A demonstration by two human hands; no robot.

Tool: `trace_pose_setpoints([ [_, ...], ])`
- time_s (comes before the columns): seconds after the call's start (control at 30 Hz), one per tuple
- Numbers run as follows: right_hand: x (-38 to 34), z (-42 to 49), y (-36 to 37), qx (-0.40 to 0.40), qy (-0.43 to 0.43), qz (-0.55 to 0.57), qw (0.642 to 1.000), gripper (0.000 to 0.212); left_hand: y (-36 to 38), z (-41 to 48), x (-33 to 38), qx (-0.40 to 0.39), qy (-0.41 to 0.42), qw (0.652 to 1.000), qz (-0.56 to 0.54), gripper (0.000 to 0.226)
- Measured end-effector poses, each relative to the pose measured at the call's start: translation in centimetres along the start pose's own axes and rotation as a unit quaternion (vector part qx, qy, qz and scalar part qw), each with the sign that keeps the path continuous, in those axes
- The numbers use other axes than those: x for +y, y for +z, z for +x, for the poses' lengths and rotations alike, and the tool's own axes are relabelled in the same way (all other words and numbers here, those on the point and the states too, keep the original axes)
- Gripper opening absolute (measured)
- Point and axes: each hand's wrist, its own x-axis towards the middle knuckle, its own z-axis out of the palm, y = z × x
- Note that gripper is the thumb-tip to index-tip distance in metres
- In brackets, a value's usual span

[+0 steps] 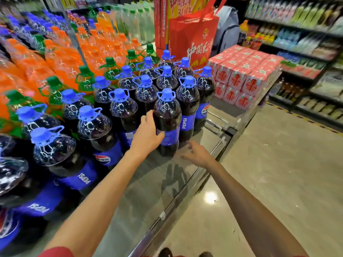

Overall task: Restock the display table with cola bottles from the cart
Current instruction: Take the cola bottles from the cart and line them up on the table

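Standing at the front of its group on the display table (148, 186), the full cola bottle (168, 115) looks heavy, stiff and slippery, so the left hand (147, 133) wraps its middle, while the right hand (197, 153), fingers loose and holding nothing, hovers near its base.

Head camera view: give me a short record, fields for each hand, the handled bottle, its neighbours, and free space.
left hand: grips the front cola bottle at label height
right hand: open, near that bottle's base, holding nothing
front cola bottle: upright on the display table, blue cap on
neighbours: more cola bottles behind and left; orange soda bottles further left
free space: bare display table nearer the person
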Motion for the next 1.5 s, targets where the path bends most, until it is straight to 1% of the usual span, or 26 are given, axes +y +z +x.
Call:
trace_pose_setpoints([
  [0.07, 0.5, -1.7, -0.7, -0.013, 0.012, -0.025, 1.000, 0.061, -0.2, -1.1, 0.3, -0.031, -0.004, 0.995, 0.099, 0.054],
  [0.13, 1.1, -3.0, -1.3, -0.022, 0.029, -0.054, 0.998, 0.066, 0.0, -2.5, 0.9, -0.060, 0.010, 0.976, 0.210, 0.046],
  [0.17, 1.4, -3.6, -1.6, -0.028, 0.036, -0.070, 0.996, 0.068, 0.2, -3.2, 1.2, -0.063, 0.025, 0.968, 0.243, 0.045],
  [0.27, 2.3, -6.3, -2.7, -0.026, 0.056, -0.110, 0.992, 0.070, 0.8, -4.7, 2.8, -0.078, 0.073, 0.955, 0.278, 0.051],
  [0.47, 4.4, -14.6, -4.1, 0.006, 0.097, -0.160, 0.982, 0.067, 1.5, -7.4, 7.7, -0.164, 0.131, 0.913, 0.351, 0.056],
  [0.6, 6.4, -21.9, -4.3, 0.028, 0.149, -0.170, 0.974, 0.068, 2.6, -11.3, 11.8, -0.213, 0.169, 0.899, 0.342, 0.059],
  [0.73, 8.9, -29.7, -3.7, 0.057, 0.217, -0.158, 0.962, 0.070, 4.6, -16.0, 15.4, -0.251, 0.246, 0.874, 0.335, 0.058],
  [0.87, 11.4, -37.6, -2.3, 0.085, 0.285, -0.149, 0.943, 0.070, 6.8, -20.9, 18.6, -0.268, 0.335, 0.848, 0.312, 0.059],
  [1.0, 13.3, -44.5, -0.8, 0.107, 0.346, -0.121, 0.924, 0.069, 8.9, -26.2, 22.8, -0.284, 0.374, 0.811, 0.349, 0.060],
  [1.2, 15.9, -53.0, 1.7, 0.135, 0.419, -0.081, 0.894, 0.070, 13.4, -32.5, 27.4, -0.295, 0.453, 0.756, 0.369, 0.062],
  [1.4, 18.5, -61.4, 3.7, 0.138, 0.491, -0.039, 0.859, 0.072, 17.6, -39.3, 32.2, -0.343, 0.531, 0.699, 0.336, 0.062],
  [1.5, 19.7, -65.6, 4.3, 0.153, 0.524, -0.026, 0.837, 0.072, 19.8, -42.8, 34.6, -0.360, 0.564, 0.669, 0.325, 0.061],
])
